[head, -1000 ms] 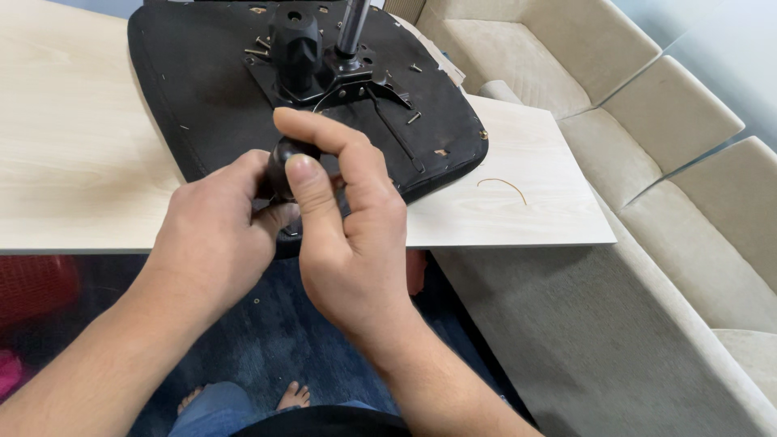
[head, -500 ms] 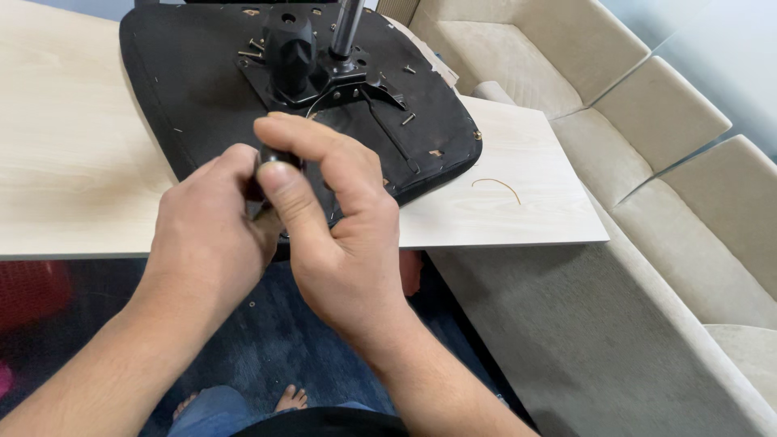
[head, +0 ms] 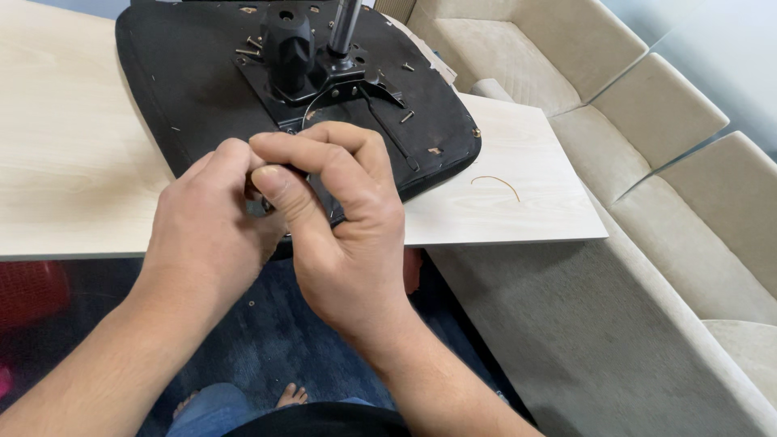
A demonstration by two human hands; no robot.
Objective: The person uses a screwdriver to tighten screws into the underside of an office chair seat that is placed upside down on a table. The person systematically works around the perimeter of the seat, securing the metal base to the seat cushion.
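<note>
Both hands, left (head: 206,231) & right (head: 344,218), pinched a small dark part (head: 279,174) w/ fingers pressed together, at the bench's (head: 73,186) front edge, over the upturned chair seat (head: 186,89) for support.

A small dark part (head: 279,174) sits almost wholly hidden between the left hand (head: 212,222) and right hand (head: 344,218), its shape impossible to tell. The upturned chair seat (head: 186,89) is cut off by the top edge, as is its metal column (head: 344,24). The table (head: 73,178) runs off at left.
</note>
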